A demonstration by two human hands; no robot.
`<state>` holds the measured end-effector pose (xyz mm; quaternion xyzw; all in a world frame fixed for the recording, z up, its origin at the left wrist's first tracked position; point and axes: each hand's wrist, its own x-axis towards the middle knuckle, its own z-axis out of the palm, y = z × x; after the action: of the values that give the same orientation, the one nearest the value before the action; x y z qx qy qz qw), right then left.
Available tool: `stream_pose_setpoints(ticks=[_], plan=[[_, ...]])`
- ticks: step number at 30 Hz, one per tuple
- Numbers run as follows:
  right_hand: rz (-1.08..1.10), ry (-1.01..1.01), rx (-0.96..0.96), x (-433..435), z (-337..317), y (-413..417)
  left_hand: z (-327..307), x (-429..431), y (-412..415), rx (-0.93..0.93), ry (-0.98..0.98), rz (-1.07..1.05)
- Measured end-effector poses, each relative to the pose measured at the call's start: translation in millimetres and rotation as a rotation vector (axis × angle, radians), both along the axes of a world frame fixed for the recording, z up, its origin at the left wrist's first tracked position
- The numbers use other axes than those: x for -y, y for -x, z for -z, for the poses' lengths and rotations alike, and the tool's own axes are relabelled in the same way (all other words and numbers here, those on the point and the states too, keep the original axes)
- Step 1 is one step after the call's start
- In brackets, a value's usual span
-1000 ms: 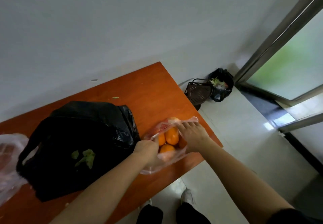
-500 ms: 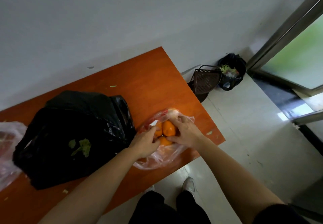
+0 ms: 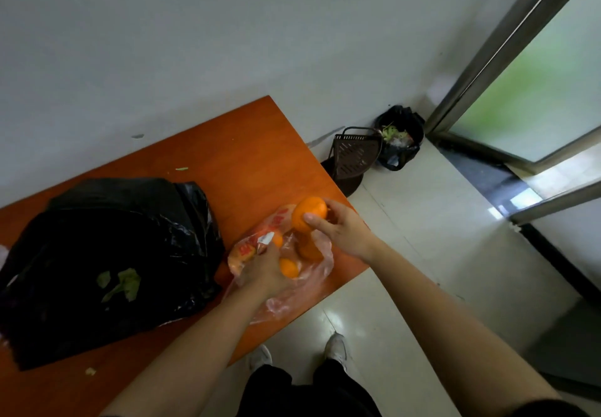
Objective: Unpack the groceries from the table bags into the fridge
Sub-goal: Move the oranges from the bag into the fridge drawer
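A clear plastic bag [image 3: 292, 296] with red print lies near the right end of the orange table [image 3: 247, 156]. Oranges show inside it, one [image 3: 288, 268] by my left hand and another [image 3: 309, 249] beneath the lifted fruit. My right hand [image 3: 344, 228] grips an orange [image 3: 309, 213] and holds it just above the bag's mouth. My left hand [image 3: 265, 268] pinches the bag's edge and holds it down. A large black plastic bag [image 3: 107, 260] with green leaf scraps on it lies to the left.
A brown slotted basket [image 3: 354, 156] and a black-lined bin of scraps [image 3: 401, 137] stand on the pale floor past the table's right end. A glass door with a metal frame [image 3: 507, 49] is at the right. My shoes [image 3: 336, 348] are below the table edge.
My right hand has closed on an orange and lifted it out of the clear bag. My left hand stays on the bag's edge. The camera has shifted slightly.
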<state>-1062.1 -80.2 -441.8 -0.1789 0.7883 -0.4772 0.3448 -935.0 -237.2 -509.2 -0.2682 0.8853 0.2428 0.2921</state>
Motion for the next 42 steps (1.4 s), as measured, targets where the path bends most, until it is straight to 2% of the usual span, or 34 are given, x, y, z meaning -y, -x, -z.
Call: stream_pose_setpoints(ticks=[5,13,22,25,30,33,38,42], plan=[[0.095,0.062,-0.028,-8,-9,1,-25,1,-7,-0.031,0.135,0.015],[0.145,0.076,-0.002,-22,-6,-7,-59,1,-14,-0.225,0.182,-0.086],[0.119,0.087,0.025,-42,5,-16,-73,-6,-19,-0.187,0.328,0.032],[0.152,0.100,0.011,-45,2,-13,-87,-7,-18,-0.250,0.332,-0.005],[0.284,0.109,-0.074,-41,-15,-14,-120,-1,-19,-0.589,0.201,-0.153],[0.411,0.159,-0.149,-40,-39,-15,-154,7,-10,-0.801,0.093,-0.162],[0.685,0.177,-0.351,-58,-88,-27,-219,0,16,-1.070,-0.063,-0.076],[0.901,0.104,-0.538,-104,-123,-53,-260,-36,38,-1.191,-0.269,0.071]])
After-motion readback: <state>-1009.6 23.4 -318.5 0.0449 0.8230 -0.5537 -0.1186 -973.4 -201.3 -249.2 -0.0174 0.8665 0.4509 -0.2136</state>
